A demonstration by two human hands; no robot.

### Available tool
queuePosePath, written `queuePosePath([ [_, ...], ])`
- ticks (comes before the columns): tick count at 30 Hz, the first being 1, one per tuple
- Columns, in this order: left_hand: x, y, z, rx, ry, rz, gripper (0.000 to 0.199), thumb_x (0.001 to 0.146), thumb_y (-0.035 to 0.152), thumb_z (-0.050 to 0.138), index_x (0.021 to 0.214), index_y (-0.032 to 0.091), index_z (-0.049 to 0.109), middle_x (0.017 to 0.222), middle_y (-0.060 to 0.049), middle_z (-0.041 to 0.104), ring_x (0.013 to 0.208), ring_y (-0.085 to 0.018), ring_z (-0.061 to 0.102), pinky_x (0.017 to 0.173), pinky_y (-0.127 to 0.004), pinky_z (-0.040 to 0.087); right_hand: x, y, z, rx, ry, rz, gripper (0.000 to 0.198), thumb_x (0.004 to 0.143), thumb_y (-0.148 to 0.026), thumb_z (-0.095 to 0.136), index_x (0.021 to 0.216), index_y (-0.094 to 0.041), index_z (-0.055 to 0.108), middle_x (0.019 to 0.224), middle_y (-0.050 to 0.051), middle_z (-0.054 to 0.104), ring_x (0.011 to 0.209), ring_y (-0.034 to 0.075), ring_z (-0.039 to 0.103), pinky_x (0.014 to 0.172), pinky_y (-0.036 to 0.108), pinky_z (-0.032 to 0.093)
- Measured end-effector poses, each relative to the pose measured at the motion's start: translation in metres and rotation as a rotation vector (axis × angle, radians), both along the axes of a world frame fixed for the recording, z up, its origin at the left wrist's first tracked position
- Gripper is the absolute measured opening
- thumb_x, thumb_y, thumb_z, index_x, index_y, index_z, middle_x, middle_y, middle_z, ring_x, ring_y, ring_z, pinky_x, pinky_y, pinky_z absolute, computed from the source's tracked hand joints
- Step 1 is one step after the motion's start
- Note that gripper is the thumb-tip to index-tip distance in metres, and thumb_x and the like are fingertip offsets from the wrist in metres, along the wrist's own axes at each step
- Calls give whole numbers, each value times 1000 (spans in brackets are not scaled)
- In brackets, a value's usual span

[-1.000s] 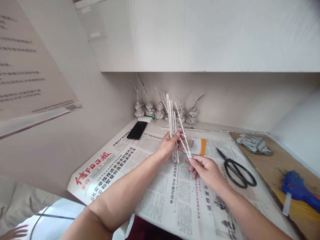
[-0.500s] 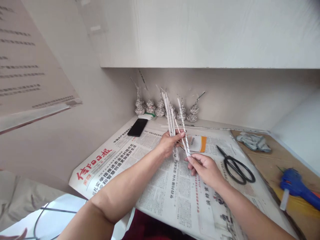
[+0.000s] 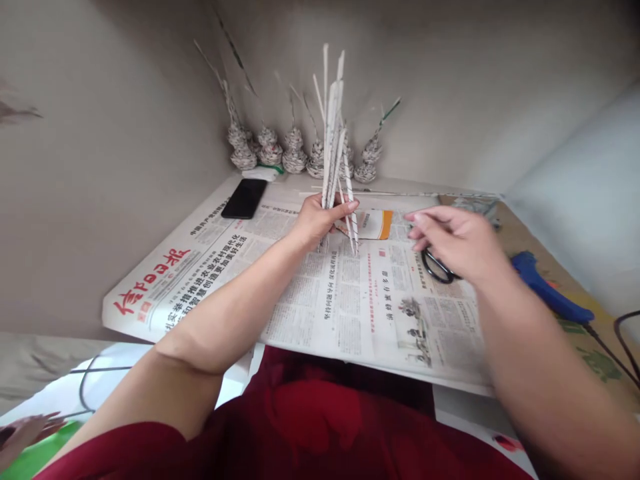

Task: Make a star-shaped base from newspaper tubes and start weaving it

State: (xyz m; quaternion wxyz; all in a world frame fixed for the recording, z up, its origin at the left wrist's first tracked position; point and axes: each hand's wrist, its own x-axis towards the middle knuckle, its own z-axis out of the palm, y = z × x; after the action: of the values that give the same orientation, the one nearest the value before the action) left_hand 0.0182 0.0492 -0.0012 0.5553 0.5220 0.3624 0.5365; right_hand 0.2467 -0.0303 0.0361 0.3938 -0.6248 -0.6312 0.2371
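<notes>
My left hand [image 3: 323, 217] is closed around a bundle of thin rolled-paper sticks [image 3: 332, 137], held upright above the newspaper [image 3: 300, 313]. The sticks fan out a little at the top, and their lower ends poke out below my fingers. To the right, my right hand [image 3: 450, 240] hovers with its fingers loosely bent and apart from the bundle; nothing shows in it. Beneath it lie the black-handled scissors [image 3: 439, 272], mostly hidden by the hand. A white and orange card [image 3: 375, 225] rests on the newspaper just behind the sticks' lower ends.
Several woven paper gourds [image 3: 295, 152] stand along the back wall. A black phone [image 3: 245, 199] lies at the left. Long paper sticks [image 3: 400, 194] lie across the back. On the cardboard at right is a blue glue gun [image 3: 550, 290] with its cord. Another person's hand [image 3: 23, 437] shows at lower left.
My right hand has let go of the stick it held and moved right, over the scissors. That stick is now with the bundle in my left hand. The view has tilted downward.
</notes>
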Motion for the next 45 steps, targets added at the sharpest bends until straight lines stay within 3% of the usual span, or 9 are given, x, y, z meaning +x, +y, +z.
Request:
queuePosePath([
  [3, 2, -5, 2, 52, 60, 4, 25, 71, 32, 83, 82, 14, 70, 68, -2, 67, 52, -9, 54, 41, -20, 33, 42, -26, 13, -15, -364, -219, 31, 84, -48, 64, 102, -25, 74, 100, 8, 76, 84, 21, 69, 81, 38, 51],
  [5, 5, -9, 3, 74, 65, 7, 22, 72, 29, 82, 81, 14, 68, 66, 0, 66, 51, -8, 53, 45, -20, 38, 74, -45, 11, -165, -611, -384, 33, 83, -45, 65, 109, -27, 72, 108, 10, 75, 90, 26, 69, 81, 41, 50],
  [8, 9, -14, 5, 105, 69, 25, 18, 74, 24, 80, 79, 14, 66, 64, 1, 64, 54, -8, 54, 53, -21, 46, 116, -71, 2, -352, -691, -593, 45, 82, -34, 60, 124, -20, 65, 122, 18, 71, 111, 30, 66, 88, 41, 49],
  [13, 14, -17, 1, 123, 149, 49, 23, 72, 30, 82, 81, 16, 65, 67, 0, 66, 58, -11, 60, 58, -24, 51, 148, -91, -13, -520, -823, -571, 61, 78, -29, 49, 137, -15, 56, 128, 18, 67, 114, 35, 64, 90, 42, 52],
  [19, 12, -13, -5, 246, 216, 46, 28, 70, 34, 82, 76, 17, 61, 67, 0, 64, 61, -12, 60, 61, -25, 50, 150, -80, -25, -468, -1038, -533, 67, 76, -32, 50, 140, -13, 53, 119, 25, 68, 95, 39, 69, 79, 46, 53],
  [28, 11, -12, -5, 372, 284, 114, 28, 71, 35, 81, 72, 18, 59, 62, 3, 56, 56, -10, 50, 57, -25, 44, 110, -112, -4, -321, -519, -667, 41, 72, -62, 60, 101, -34, 69, 67, 9, 64, 62, 30, 60, 63, 47, 48],
  [33, 3, 4, -5, 369, 222, 241, 24, 72, 33, 80, 75, 18, 61, 65, 2, 60, 60, -12, 56, 61, -26, 48, 87, -111, -7, -205, -29, -396, 23, 72, -54, 73, 85, -36, 70, 84, 7, 64, 75, 26, 59, 69, 44, 49],
  [38, -8, 20, -5, 359, 214, 326, 25, 75, 36, 78, 75, 19, 60, 63, 1, 60, 57, -14, 58, 58, -28, 48, 46, -74, 11, -379, 575, -166, 30, 71, -50, 79, 93, -33, 70, 81, 3, 59, 70, 20, 61, 53, 31, 50],
  [45, -29, 35, -1, 406, 379, 592, 22, 74, 32, 79, 71, 19, 61, 59, 2, 58, 58, -16, 58, 62, -30, 47, -30, 2, -3, -349, 327, 20, 22, 79, -29, 72, 98, -24, 60, 78, 1, 66, 65, 16, 67, 48, 23, 46],
])
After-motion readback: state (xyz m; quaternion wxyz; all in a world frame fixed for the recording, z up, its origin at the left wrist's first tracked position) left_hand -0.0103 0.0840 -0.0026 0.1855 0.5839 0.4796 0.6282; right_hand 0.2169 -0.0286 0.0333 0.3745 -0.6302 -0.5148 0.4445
